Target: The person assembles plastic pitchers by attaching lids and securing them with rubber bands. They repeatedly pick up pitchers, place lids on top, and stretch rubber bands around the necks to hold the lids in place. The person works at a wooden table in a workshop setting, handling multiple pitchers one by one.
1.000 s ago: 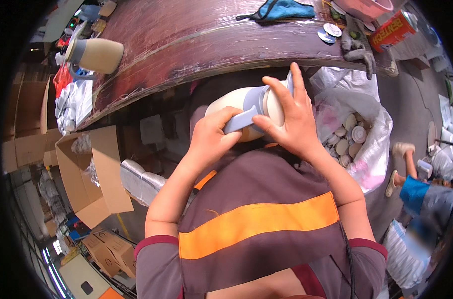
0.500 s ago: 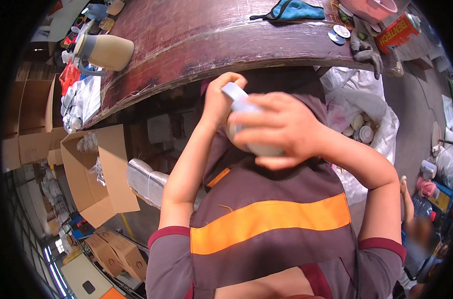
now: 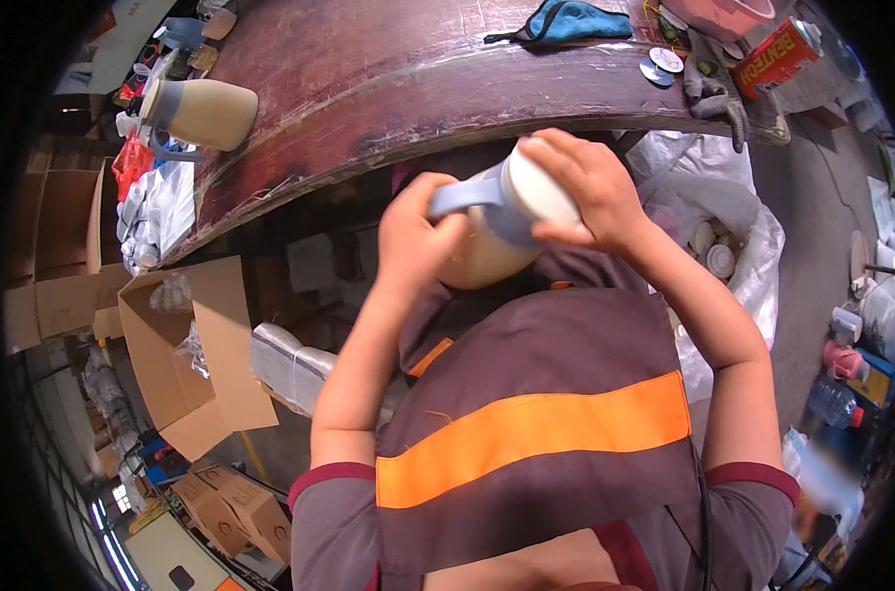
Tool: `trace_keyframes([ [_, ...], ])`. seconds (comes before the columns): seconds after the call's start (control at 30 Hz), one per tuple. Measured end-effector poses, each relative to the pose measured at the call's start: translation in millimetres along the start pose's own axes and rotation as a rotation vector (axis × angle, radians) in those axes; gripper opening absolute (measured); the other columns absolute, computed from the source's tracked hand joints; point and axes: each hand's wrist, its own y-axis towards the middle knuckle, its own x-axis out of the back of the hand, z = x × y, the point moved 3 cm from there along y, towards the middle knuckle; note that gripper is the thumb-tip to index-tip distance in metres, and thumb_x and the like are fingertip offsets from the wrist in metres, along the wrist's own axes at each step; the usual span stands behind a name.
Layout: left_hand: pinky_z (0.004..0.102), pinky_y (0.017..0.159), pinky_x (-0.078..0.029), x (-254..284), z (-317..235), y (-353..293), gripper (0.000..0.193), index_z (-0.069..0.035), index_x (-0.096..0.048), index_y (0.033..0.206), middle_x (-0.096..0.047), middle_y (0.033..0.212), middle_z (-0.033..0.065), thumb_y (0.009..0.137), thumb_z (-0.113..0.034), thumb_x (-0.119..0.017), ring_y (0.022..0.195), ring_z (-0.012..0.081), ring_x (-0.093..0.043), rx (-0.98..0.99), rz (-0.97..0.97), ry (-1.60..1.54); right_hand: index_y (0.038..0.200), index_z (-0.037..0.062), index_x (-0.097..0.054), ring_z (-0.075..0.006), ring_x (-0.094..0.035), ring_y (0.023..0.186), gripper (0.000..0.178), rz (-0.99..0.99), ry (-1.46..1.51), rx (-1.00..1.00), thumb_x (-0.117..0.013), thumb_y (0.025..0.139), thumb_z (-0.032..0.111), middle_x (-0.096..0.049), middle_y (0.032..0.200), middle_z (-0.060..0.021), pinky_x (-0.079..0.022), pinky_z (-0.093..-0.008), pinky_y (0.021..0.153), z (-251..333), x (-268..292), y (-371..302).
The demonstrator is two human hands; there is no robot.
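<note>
I hold a jug (image 3: 487, 254) tilted above my lap, in front of the table edge. It has a beige body, a blue-grey collar and handle, and a white lid (image 3: 539, 189) turned to the upper right. My left hand (image 3: 413, 236) is closed around the handle side, fingers partly hidden. Over the lid curves my right hand (image 3: 593, 187), its fingers gripping the rim from the far side and the thumb at the near side. A similar beige jug (image 3: 216, 113) with a grey-blue collar lies on its side at the table's left end.
The dark red table (image 3: 368, 79) bears a blue cloth item (image 3: 580, 22), small round discs (image 3: 656, 69), a grey glove (image 3: 711, 94) and a red can (image 3: 780, 59). Right of my lap, a plastic-lined sack (image 3: 753, 236) holds round lids. Left stands an open cardboard box (image 3: 186, 345).
The jug has swung upward, its white lid now at the upper right. My right hand has moved from across the jug up onto the lid. My left hand has shifted slightly lower and left.
</note>
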Motion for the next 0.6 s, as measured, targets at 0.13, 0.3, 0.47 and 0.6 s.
trace_keyframes([
  [0.13, 0.0399, 0.073, -0.050, -56, -26, -43, 0.044, -0.005, -0.056, 0.114, -0.063, 0.090, 0.0182, 0.077, -0.023, -0.069, 0.083, 0.0346, -0.063, -0.193, 0.086, 0.195, 0.128, 0.0048, -0.051, -0.0364, -0.058, 0.105, 0.066, -0.071, -0.003, -0.394, -0.061, 0.082, 0.051, -0.059, 0.119, -0.0178, -0.046, -0.0428, 0.084, -18, -18, -14],
  [0.3, 0.0307, 0.074, -0.050, -15, 10, 7, 0.033, -0.004, -0.065, 0.098, -0.066, 0.088, 0.0123, 0.066, -0.002, -0.059, 0.082, 0.0247, -0.065, -0.163, -0.079, -0.005, 0.133, 0.0061, -0.048, -0.0374, -0.054, 0.115, 0.069, 0.108, -0.084, -0.379, -0.063, 0.082, 0.050, -0.052, 0.130, -0.0231, -0.041, -0.0441, 0.096, 26, 13, -21],
  [0.47, 0.0229, 0.072, -0.046, 42, 20, 32, 0.024, 0.001, -0.067, 0.092, -0.066, 0.086, 0.0018, 0.070, 0.005, -0.059, 0.079, 0.0090, -0.059, -0.254, 0.113, -0.292, 0.130, 0.0149, -0.055, -0.0334, -0.047, 0.126, 0.064, 0.212, 0.153, 0.125, -0.065, 0.079, 0.053, -0.049, 0.137, -0.0140, -0.032, -0.0471, 0.105, 58, 51, 11],
  [0.6, 0.0215, 0.066, -0.045, 32, -8, 18, 0.021, 0.000, -0.066, 0.089, -0.065, 0.082, 0.0016, 0.068, 0.000, -0.062, 0.075, 0.0073, -0.057, -0.208, 0.338, -0.309, 0.124, 0.0208, -0.059, -0.0312, -0.046, 0.127, 0.059, 0.229, 0.302, 0.480, -0.062, 0.079, 0.058, -0.050, 0.136, -0.0098, -0.033, -0.0502, 0.104, 79, 49, 33],
])
